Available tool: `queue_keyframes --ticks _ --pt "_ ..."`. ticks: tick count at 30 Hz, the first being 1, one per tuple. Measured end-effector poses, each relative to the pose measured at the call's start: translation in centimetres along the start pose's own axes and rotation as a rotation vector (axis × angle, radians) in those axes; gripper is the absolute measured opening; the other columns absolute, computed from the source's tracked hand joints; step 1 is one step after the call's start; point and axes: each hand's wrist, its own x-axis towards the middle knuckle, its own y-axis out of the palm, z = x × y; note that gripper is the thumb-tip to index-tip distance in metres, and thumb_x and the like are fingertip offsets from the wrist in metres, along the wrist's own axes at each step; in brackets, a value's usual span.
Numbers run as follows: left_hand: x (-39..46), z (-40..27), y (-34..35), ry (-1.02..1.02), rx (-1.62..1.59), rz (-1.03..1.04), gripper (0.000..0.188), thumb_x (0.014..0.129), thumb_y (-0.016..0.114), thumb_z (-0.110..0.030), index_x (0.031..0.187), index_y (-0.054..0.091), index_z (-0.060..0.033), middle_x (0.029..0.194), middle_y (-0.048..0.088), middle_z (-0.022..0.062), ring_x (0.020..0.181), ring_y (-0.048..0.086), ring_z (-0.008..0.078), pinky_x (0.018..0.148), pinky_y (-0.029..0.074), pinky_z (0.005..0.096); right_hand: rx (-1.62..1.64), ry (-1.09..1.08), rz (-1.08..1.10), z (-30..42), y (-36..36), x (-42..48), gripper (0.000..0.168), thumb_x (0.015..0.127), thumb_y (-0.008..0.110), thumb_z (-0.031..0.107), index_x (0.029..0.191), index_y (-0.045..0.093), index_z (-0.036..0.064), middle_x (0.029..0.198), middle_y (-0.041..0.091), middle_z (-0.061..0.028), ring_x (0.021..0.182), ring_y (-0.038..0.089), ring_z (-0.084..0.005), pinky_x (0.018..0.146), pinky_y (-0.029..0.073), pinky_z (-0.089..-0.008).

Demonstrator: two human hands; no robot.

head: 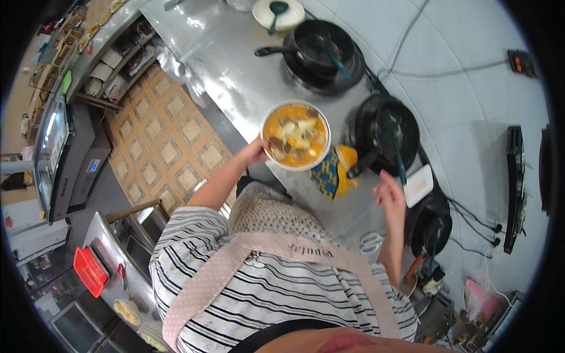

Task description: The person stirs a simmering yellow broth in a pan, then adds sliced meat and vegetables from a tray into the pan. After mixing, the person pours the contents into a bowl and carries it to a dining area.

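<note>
My left hand grips the rim side of a white bowl. An orange soup with pale and dark solid pieces fills it; I cannot tell what they are. The bowl is level, over the edge of the steel counter. With its fingers apart and slightly blurred, my right hand is above the counter and holds nothing. Close to that hand are the handle of a black pan and a white rectangular dish. A blue and yellow cloth lies beside the bowl.
Farther along sit another black pan with a green utensil and a white bowl with a green ladle. A third dark pan and scissors are at the right. On the left-hand side are a glass display case and a red basket.
</note>
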Motion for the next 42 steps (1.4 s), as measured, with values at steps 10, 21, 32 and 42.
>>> queue_keyframes --ticks 10,21,32,42 --pt "-5.6 -14.7 -14.6 -0.056 -0.195 0.174 0.087 0.06 0.041 0.003 0.141 0.019 -0.0166 0.123 0.046 0.013 0.091 0.063 0.0284 0.068 0.06 0.044 0.144 0.182 -0.221 2.7 24.7 2.2 0.03 0.093 0.052 0.015 0.12 0.056 0.003 0.079 0.061 -0.0025 0.057 0.049 -0.0051 0.051 0.038 -0.0179" --pt "-13.4 -44.7 -37.9 0.202 -0.115 -0.085 0.072 0.063 0.045 0.001 0.133 0.028 -0.0031 0.118 0.049 0.0212 0.093 0.063 0.0306 0.07 0.06 0.041 -0.006 -0.009 -0.044 12.5 62.2 31.7 0.031 0.09 0.055 0.018 0.118 0.059 0.003 0.083 0.062 -0.0021 0.072 0.053 -0.0069 0.062 0.043 -0.0202" --pt "-16.9 -67.8 -53.4 0.409 -0.34 -0.435 0.063 0.061 0.049 -0.002 0.123 0.043 0.0016 0.112 0.057 0.0166 0.102 0.059 0.0323 0.087 0.053 0.0449 -0.709 -0.463 -0.397 26.9 81.4 81.2 0.043 0.079 0.065 0.03 0.117 0.059 0.01 0.083 0.065 -0.0168 0.08 0.062 -0.0344 0.069 0.049 -0.045" --pt "-24.3 -76.8 -64.7 0.62 -0.628 -0.645 0.063 0.063 0.047 -0.002 0.126 0.04 0.0025 0.115 0.055 0.0157 0.104 0.058 0.0297 0.087 0.053 0.0417 -0.818 -0.529 -0.236 28.2 89.2 83.7 0.027 0.085 0.05 0.007 0.108 0.064 0.006 0.097 0.065 -0.0196 0.091 0.063 -0.0339 0.08 0.048 -0.0385"
